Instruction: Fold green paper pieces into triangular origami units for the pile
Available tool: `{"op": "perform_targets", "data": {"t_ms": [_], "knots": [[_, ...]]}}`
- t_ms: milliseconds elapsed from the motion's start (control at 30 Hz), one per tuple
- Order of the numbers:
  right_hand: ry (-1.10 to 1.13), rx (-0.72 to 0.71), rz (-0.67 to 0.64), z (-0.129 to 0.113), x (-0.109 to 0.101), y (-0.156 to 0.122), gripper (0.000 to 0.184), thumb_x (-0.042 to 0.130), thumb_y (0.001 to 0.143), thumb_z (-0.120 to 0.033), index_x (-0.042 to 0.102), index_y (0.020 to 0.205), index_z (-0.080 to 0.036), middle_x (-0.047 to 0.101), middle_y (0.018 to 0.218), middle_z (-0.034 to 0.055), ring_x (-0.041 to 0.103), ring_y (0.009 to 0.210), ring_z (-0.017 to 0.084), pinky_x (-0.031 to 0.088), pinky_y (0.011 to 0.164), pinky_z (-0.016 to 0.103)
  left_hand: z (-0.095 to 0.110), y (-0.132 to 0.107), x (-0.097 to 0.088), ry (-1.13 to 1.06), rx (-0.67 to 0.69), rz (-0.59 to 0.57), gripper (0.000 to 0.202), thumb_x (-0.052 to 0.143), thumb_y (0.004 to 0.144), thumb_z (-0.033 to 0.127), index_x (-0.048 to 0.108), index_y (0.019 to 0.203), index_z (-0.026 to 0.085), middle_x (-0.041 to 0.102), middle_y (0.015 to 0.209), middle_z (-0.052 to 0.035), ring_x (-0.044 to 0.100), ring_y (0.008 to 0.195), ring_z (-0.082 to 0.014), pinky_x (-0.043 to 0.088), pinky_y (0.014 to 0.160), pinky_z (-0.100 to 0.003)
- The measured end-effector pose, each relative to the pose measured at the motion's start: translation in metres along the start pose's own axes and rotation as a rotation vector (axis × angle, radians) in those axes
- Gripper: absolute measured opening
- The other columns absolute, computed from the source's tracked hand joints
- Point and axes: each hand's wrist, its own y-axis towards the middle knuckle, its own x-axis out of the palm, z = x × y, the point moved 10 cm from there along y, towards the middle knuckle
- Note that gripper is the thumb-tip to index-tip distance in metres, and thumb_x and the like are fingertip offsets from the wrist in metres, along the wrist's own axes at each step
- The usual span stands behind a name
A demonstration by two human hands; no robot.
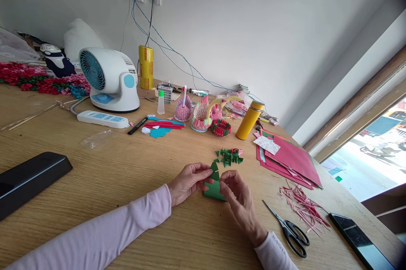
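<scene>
Left hand pinches a green paper piece, right hand curls in close!

And there's the green paper piece (215,170), up between the hands, gripped at its edge by the left hand (189,182), probably to leave its face clear; the right hand (238,196) is half-curled at its four o'clock, contact impossible to call. Green paper (214,191) lies at six, folded green pieces (229,157) at two, and scissors (288,227) at four, handles towards the person, likely for easy reach. Containers now: green-capped bottle (161,104) at half past ten, contents unclear; lidded yellow flask (249,122) past one, insides hidden!
</scene>
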Motion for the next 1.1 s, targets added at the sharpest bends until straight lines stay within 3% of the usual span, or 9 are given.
{"op": "perform_targets", "data": {"t_ms": [100, 167, 267, 333, 400, 533, 667, 833, 1100], "knots": [[-0.022, -0.082, -0.028, -0.012, -0.002, 0.002, 0.03, 0.051, 0.085, -0.025, 0.05, 0.115, -0.023, 0.051, 0.113, 0.0084, 0.055, 0.081, 0.015, 0.046, 0.063, 0.025, -0.01, -0.001, 0.008, -0.03, -0.091, -0.099, 0.024, 0.073, 0.072, 0.023, 0.06, 0.088, 0.011, 0.06, 0.068, -0.0011, 0.059, 0.06, -0.0079, 0.048, 0.047, -0.014], [-0.068, -0.136, -0.059, -0.016, -0.001, 0.003, 0.029, 0.052, 0.084, -0.024, 0.054, 0.113, -0.023, 0.048, 0.121, 0.01, 0.056, 0.083, 0.016, 0.047, 0.064, 0.026, -0.017, -0.004, 0.015, -0.04, -0.17, -0.164, 0.025, 0.072, 0.072, 0.023, 0.059, 0.09, 0.011, 0.059, 0.066, -0.0003, 0.057, 0.057, -0.007, 0.047, 0.047, -0.014], [-0.101, -0.108, -0.061, -0.006, 0.0, 0.005, 0.013, 0.054, 0.085, -0.026, 0.063, 0.092, -0.019, 0.062, 0.09, 0.0065, 0.057, 0.073, 0.015, 0.046, 0.062, 0.025, -0.023, -0.009, 0.021, -0.031, -0.234, -0.209, 0.027, 0.072, 0.072, 0.029, 0.056, 0.087, 0.013, 0.058, 0.065, 0.0008, 0.054, 0.053, -0.0052, 0.043, 0.044, -0.013], [-0.086, -0.028, -0.033, 0.008, -0.001, 0.007, 0.014, 0.056, 0.084, -0.03, 0.061, 0.081, -0.017, 0.059, 0.067, 0.0019, 0.053, 0.06, 0.012, 0.043, 0.056, 0.023, -0.019, -0.009, 0.022, 0.016, -0.203, -0.197, 0.028, 0.071, 0.071, 0.034, 0.053, 0.082, 0.015, 0.053, 0.061, 0.0039, 0.046, 0.044, -0.0031, 0.037, 0.039, -0.013], [-0.064, 0.057, 0.008, 0.022, -0.004, 0.007, 0.021, 0.057, 0.083, -0.035, 0.059, 0.075, -0.016, 0.055, 0.06, 0.0002, 0.048, 0.053, 0.011, 0.04, 0.049, 0.021, -0.011, -0.007, 0.019, 0.118, -0.108, -0.154, 0.028, 0.068, 0.073, 0.038, 0.051, 0.078, 0.015, 0.046, 0.056, 0.0066, 0.038, 0.039, -0.0022, 0.033, 0.036, -0.013], [-0.049, 0.18, 0.088, 0.039, -0.008, 0.005, 0.027, 0.058, 0.081, -0.042, 0.057, 0.074, -0.016, 0.054, 0.057, -0.0004, 0.045, 0.047, 0.01, 0.037, 0.043, 0.021, 0.009, -0.007, 0.015, 0.388, 0.124, -0.07, 0.024, 0.064, 0.075, 0.032, 0.053, 0.089, 0.016, 0.047, 0.057, 0.0069, 0.04, 0.037, -0.0031, 0.033, 0.035, -0.014], [-0.011, 0.215, 0.089, 0.04, -0.007, 0.004, 0.03, 0.06, 0.079, -0.046, 0.058, 0.073, -0.016, 0.056, 0.057, 0.0001, 0.047, 0.046, 0.011, 0.036, 0.042, 0.021, 0.015, -0.009, 0.015, 0.517, 0.231, -0.018, 0.026, 0.065, 0.074, 0.033, 0.054, 0.091, 0.016, 0.056, 0.059, 0.0038, 0.044, 0.036, -0.0048, 0.036, 0.032, -0.015], [0.015, 0.166, 0.01, 0.026, 0.001, 0.004, 0.03, 0.053, 0.085, -0.044, 0.061, 0.077, -0.016, 0.057, 0.06, 0.001, 0.048, 0.051, 0.012, 0.037, 0.046, 0.022, 0.015, -0.006, 0.014, 0.401, 0.248, -0.028, 0.027, 0.064, 0.075, 0.038, 0.06, 0.083, 0.012, 0.064, 0.07, -0.0049, 0.064, 0.062, -0.0169, 0.051, 0.044, -0.022], [-0.065, 0.079, 0.065, 0.011, -0.008, 0.005, 0.028, 0.054, 0.086, -0.039, 0.065, 0.074, -0.016, 0.053, 0.065, 0.0008, 0.048, 0.056, 0.012, 0.037, 0.05, 0.022, 0.004, -0.003, 0.012, 0.247, 0.144, -0.064, 0.028, 0.069, 0.073, 0.034, 0.063, 0.087, 0.011, 0.066, 0.079, -0.0059, 0.067, 0.074, -0.0196, 0.053, 0.051, -0.022]]}}
